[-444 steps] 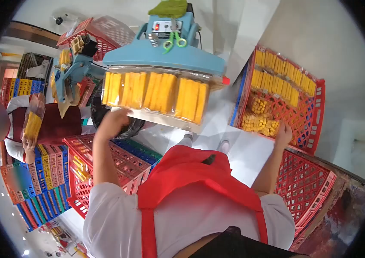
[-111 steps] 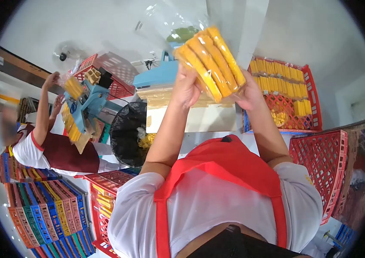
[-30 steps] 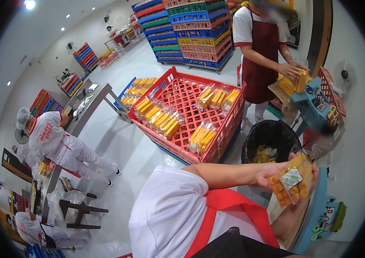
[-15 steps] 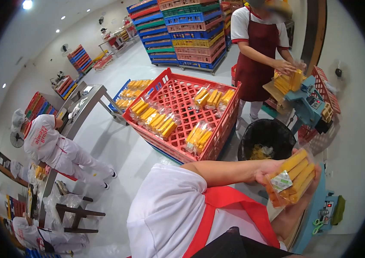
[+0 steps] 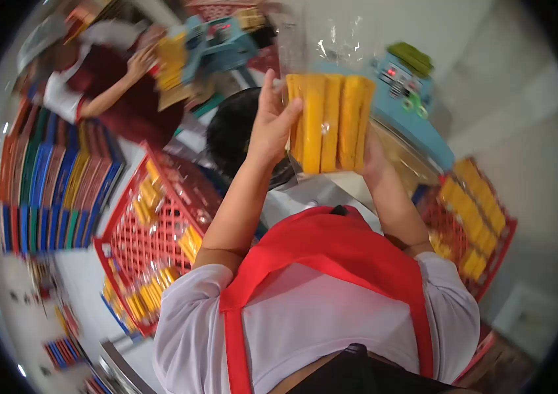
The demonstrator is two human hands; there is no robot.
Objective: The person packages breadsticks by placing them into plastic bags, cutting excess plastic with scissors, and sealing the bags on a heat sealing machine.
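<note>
I take the person's plain red cloth apron [image 5: 331, 249] as centre of the clock; under it is a white shirt [image 5: 331, 308]. At twelve, a clear plastic bag [image 5: 341, 49] shows long yellow sticks [image 5: 328, 125]. At one, the long sealing machine [image 5: 417, 134] is light blue, with bright green scissors [image 5: 415, 104] and a dark green cloth [image 5: 411, 59]. A red plastic lattice crate [image 5: 497, 257] is at three, a matching red crate [image 5: 137, 230] at nine. At ten, I see the tall tray stack [image 5: 55, 171] striped orange, green, blue, pink, yellow, and a co-worker's maroon apron [image 5: 111, 85].

Head-worn camera, wide round view; faces forward and down, red apron [image 5: 331, 240] near.
</note>
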